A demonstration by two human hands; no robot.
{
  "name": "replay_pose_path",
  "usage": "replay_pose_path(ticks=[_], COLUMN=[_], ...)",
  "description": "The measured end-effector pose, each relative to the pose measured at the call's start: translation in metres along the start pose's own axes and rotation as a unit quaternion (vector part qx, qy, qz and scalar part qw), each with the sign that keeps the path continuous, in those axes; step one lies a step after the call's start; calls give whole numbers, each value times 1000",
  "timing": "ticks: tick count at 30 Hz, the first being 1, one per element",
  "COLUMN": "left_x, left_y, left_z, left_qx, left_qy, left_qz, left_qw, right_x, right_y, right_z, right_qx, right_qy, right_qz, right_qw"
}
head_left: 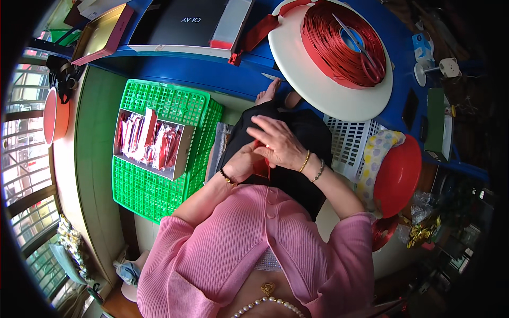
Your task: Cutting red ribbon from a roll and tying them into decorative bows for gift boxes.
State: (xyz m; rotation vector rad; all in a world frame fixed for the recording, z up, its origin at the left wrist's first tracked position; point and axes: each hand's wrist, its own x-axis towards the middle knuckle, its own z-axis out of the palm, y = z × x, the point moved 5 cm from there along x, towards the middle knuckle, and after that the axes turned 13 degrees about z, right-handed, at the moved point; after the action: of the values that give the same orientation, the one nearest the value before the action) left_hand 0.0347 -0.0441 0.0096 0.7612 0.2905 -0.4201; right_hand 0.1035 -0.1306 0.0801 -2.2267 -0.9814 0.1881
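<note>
The ribbon (261, 168) is between the two hands, above the lap. It lies to the right of the left hand (238, 163) and at the inner, thumb side of the right hand (281, 146). Its visible part runs roughly fore and aft, from the knees toward the torso. Both hands are at the ribbon; neither is clearly nearer.

Left grip: fingers curled inward, tips covered by the right hand. Whether they pinch the ribbon cannot be told.
Right grip: upper fingers extended and slightly spread, thumb and remaining fingers bent in over the ribbon. Closure on the ribbon cannot be confirmed.

Materials and shapes:
- Ribbon: red, thin, flat, smooth; outline partly hidden.
- Roll (331, 47): red strip wound in a thick ring with ragged layers, on a round white disc (289, 47) at the surface (402, 69), forward and right of the hands.
- Scissors (361, 49): metal blades, red handles, laid across the roll.
- Box (185, 146): open, rectangular, left of the hands, filled with red packets (151, 139) in glossy clear film.
- Crate (140, 188): green plastic lattice, under the box.
- Basin (403, 175): red, round, smooth; a soft patterned cloth (371, 164) hangs at its edge.
</note>
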Motion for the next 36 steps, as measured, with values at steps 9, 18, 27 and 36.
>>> replay_pose_path(ticks=[9, 18, 27, 36], left_x=[23, 18, 12, 13], left_y=[28, 43, 53, 53], left_z=[-18, -10, -3, -4], left_qx=[-49, -123, -2, -92], left_qy=[77, 43, 42, 90], left_qz=[104, 77, 174, 185], left_qw=[990, 988, 984, 974], right_x=[-48, -45, -46, -52], right_y=[30, 34, 29, 24], right_z=[55, 57, 52, 55], right_qx=[342, 551, 539, 523], right_qy=[81, -36, -22, 8], right_qz=[358, 423, 417, 416], right_qw=[865, 719, 731, 744])
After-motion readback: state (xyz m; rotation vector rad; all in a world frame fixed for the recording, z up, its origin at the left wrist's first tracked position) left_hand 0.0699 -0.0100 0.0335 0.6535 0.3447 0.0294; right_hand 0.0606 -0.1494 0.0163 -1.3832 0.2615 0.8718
